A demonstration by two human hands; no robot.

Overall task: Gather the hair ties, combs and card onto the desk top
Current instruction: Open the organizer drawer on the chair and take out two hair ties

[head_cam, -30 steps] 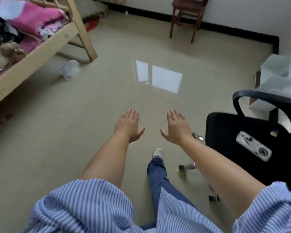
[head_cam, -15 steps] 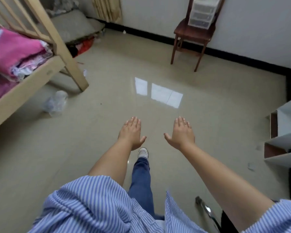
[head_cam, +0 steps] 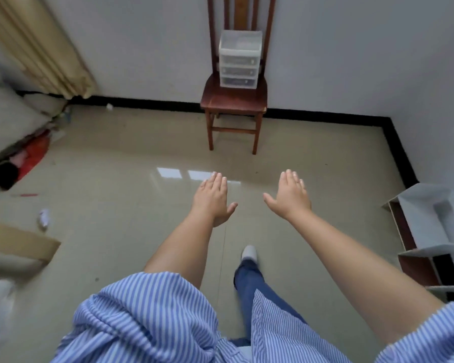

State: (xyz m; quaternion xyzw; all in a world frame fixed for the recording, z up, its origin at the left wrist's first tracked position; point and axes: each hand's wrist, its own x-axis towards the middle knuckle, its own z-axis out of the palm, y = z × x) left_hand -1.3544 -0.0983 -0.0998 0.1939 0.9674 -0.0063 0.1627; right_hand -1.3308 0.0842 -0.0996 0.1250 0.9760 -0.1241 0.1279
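My left hand (head_cam: 213,199) and my right hand (head_cam: 288,194) are stretched out in front of me above the tiled floor, palms down, fingers extended, both holding nothing. No hair ties, combs, card or desk top appear in the head view. A small clear plastic drawer unit (head_cam: 239,60) stands on the seat of a dark wooden chair (head_cam: 233,100) against the far wall, straight ahead of my hands.
A beige curtain (head_cam: 37,45) hangs at the far left above piled bedding and red clutter (head_cam: 34,150). A wooden bed corner (head_cam: 16,244) sits at the left edge. White shelving (head_cam: 430,226) stands at the right. A crumpled paper scrap (head_cam: 44,217) lies on the floor.
The view has swung right and up: the bed and black office chair left the frame, and the wooden chair with the drawer unit now stands straight ahead and closer. Both hands stay outstretched and empty.
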